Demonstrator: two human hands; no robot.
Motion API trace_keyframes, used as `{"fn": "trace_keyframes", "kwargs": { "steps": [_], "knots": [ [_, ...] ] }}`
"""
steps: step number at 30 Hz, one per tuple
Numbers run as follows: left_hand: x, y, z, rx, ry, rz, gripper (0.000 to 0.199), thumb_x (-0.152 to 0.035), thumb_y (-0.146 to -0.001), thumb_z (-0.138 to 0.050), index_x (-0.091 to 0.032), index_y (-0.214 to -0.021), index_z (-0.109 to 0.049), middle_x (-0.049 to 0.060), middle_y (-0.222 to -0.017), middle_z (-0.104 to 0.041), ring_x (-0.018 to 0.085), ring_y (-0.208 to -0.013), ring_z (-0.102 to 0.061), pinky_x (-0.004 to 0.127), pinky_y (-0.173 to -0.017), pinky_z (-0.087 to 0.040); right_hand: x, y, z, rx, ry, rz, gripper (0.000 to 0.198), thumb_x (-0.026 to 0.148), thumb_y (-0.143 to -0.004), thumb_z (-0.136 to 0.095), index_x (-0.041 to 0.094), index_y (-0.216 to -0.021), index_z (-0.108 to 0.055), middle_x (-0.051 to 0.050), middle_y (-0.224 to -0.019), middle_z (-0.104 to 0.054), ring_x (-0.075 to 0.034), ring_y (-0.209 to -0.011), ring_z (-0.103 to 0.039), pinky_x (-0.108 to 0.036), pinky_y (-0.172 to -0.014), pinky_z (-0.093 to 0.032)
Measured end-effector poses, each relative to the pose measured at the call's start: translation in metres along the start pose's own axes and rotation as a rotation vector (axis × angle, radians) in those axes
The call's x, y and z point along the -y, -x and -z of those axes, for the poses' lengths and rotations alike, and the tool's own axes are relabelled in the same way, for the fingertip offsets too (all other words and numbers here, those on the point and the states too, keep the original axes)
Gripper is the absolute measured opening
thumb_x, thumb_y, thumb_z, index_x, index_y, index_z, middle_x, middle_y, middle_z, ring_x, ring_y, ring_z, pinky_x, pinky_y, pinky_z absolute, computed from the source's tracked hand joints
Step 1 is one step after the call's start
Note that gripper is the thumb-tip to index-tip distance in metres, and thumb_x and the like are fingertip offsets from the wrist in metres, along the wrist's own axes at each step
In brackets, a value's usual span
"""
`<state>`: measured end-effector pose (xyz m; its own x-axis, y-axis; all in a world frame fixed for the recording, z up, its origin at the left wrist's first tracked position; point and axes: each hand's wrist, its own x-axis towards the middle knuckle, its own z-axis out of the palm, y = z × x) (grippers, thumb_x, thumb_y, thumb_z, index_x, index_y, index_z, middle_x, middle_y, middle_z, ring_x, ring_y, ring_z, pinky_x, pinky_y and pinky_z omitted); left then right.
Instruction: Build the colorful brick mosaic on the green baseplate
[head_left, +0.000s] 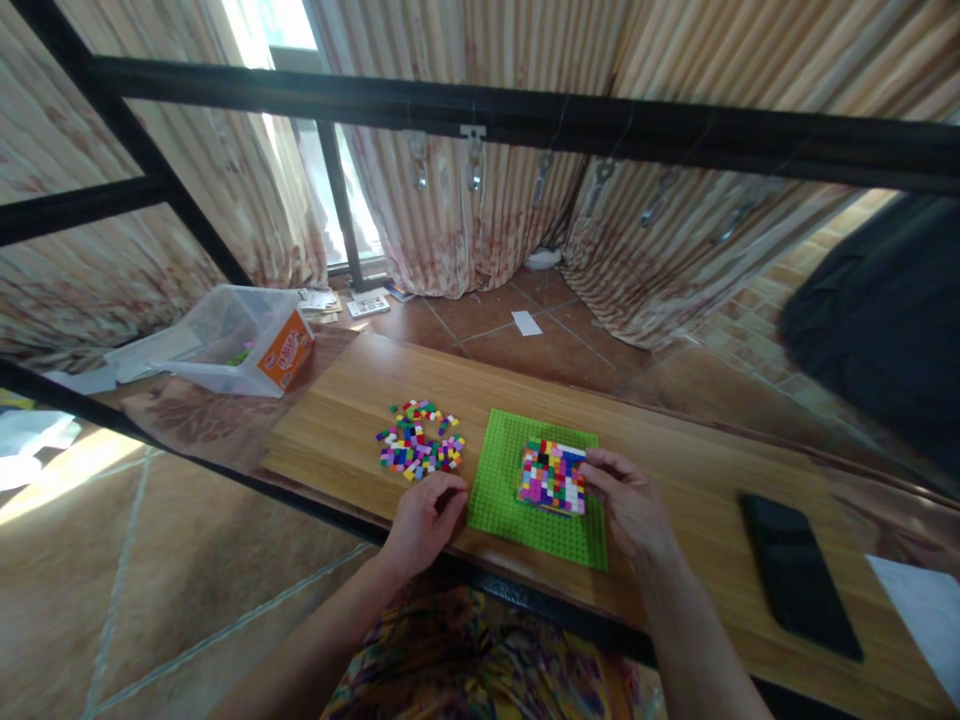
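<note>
On a green baseplate [499,490] rests a square block of small multicoloured building bricks [551,478], several colours packed close together. My right hand [630,500] is at the block's right edge, thumb and fingers closed on it near the upper corner. To the left of the plate lies a loose pile of small bricks [420,440] in many colours. Just below that pile my left hand [427,515] rests at the table's near edge, fingers curled in and closed. Whether a brick is between those fingers cannot be seen.
The wooden table [697,490] carries a black phone [799,575] on the right, with white paper [922,610] beyond it. A clear plastic box [225,340] with an orange label stands at the far left. A black metal bar [525,125] with hanging clips crosses ahead.
</note>
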<state>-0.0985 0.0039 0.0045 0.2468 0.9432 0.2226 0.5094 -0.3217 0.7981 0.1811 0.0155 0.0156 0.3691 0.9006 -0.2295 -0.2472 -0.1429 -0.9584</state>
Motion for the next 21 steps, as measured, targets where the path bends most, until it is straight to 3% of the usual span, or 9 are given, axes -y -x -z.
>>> {"fn": "trace_keyframes", "kwargs": {
  "steps": [9,21],
  "knots": [
    [-0.002,0.0,0.0,-0.004,0.006,0.012,0.012,-0.024,-0.089,-0.053,-0.02,-0.085,-0.064,0.002,-0.083,-0.068,0.016,-0.079,-0.064,0.027,-0.076,-0.049,0.001,0.0,-0.003,0.048,-0.121,-0.148,0.035,0.024,-0.055,-0.084,0.02,-0.088,-0.072,0.002,-0.074,-0.071,-0.009,-0.06,-0.062,-0.02,-0.056,-0.053],
    [0.002,-0.002,0.001,-0.031,0.073,0.011,0.015,-0.027,-0.09,-0.053,-0.02,-0.086,-0.066,0.003,-0.084,-0.069,0.016,-0.079,-0.064,0.028,-0.074,-0.05,-0.01,0.004,-0.002,0.075,-0.141,-0.05,0.034,0.027,-0.057,-0.084,0.02,-0.089,-0.073,-0.001,-0.081,-0.072,-0.013,-0.065,-0.065,-0.025,-0.059,-0.056]
  ]
}}
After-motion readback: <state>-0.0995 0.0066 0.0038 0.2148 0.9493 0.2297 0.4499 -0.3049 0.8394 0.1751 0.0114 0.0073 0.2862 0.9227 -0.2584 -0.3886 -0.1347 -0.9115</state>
